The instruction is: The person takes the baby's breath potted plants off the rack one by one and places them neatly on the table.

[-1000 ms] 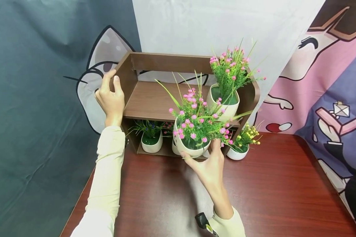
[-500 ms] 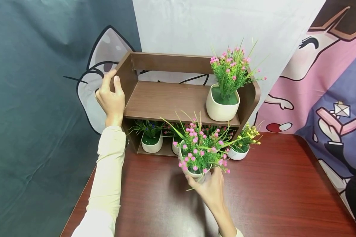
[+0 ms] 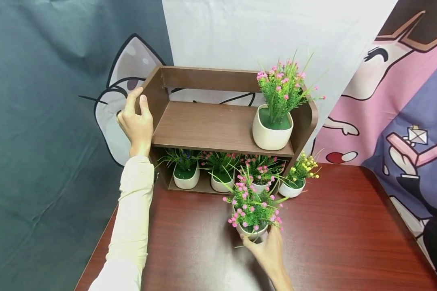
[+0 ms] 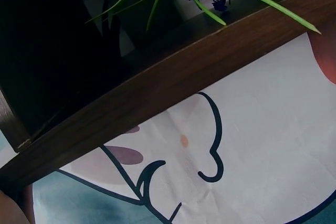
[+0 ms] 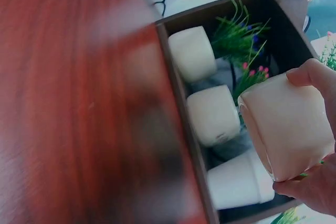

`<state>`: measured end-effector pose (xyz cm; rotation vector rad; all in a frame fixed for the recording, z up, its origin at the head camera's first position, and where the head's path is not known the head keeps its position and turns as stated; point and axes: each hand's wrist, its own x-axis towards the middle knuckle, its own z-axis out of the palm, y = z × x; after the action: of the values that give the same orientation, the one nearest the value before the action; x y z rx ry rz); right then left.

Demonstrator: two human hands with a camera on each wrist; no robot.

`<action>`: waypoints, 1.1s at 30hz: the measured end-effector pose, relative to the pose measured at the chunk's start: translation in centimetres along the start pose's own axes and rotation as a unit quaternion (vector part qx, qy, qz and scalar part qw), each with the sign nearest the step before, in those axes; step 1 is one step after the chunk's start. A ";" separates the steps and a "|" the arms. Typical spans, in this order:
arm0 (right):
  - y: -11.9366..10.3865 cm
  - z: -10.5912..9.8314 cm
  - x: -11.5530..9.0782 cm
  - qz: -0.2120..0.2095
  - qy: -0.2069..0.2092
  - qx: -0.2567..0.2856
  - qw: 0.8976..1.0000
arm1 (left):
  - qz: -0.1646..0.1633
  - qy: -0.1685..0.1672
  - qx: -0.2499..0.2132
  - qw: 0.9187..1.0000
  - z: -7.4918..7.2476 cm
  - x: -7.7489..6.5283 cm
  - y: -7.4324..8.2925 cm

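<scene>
In the head view my right hand (image 3: 267, 252) holds a potted plant with pink flowers (image 3: 253, 210) by its cream pot, over the table in front of the shelf. The right wrist view shows the pot (image 5: 291, 124) from the side, thumb and fingers spread across it. My left hand (image 3: 135, 121) grips the front edge of the left side panel of the brown wooden shelf (image 3: 204, 125), thumb toward the inside. A second pink-flowered plant (image 3: 273, 127) stands at the right end of the upper board.
Under the upper board stand a blue-flowered plant (image 3: 186, 176) and two pots with pinkish-red flowers, one (image 3: 222, 180) in the middle, the other partly hidden behind the held plant. Beside the shelf's right side a yellow-flowered plant (image 3: 293, 188) stands on the reddish table (image 3: 349, 226).
My right hand has brought the pink-flowered plant down and toward me, from before the upper board to low over the table, slightly to the right lately. The left hand keeps its place.
</scene>
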<state>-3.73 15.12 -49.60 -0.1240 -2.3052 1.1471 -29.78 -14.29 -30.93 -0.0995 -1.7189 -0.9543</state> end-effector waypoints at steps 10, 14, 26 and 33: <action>3.4 -1.6 -1.1 0.051 0.022 -0.034 0.998 | -0.002 -0.002 0.000 1.000 -0.1 0.0 -0.2; 4.6 -2.6 -1.3 0.078 0.027 -0.049 0.995 | -0.002 -0.002 -0.001 1.000 -0.2 0.0 -0.2; 8.7 -6.0 -0.3 0.124 0.062 -0.064 0.988 | -0.005 -0.006 0.000 1.000 0.0 0.0 -0.2; 10.3 -7.9 0.6 0.139 0.086 -0.087 0.983 | -0.002 -0.006 0.000 1.000 0.0 0.0 -0.2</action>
<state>-1.83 27.38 -53.36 -0.6045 -2.2775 1.0167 -29.87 -14.40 -31.00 -0.1012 -1.7313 -0.9590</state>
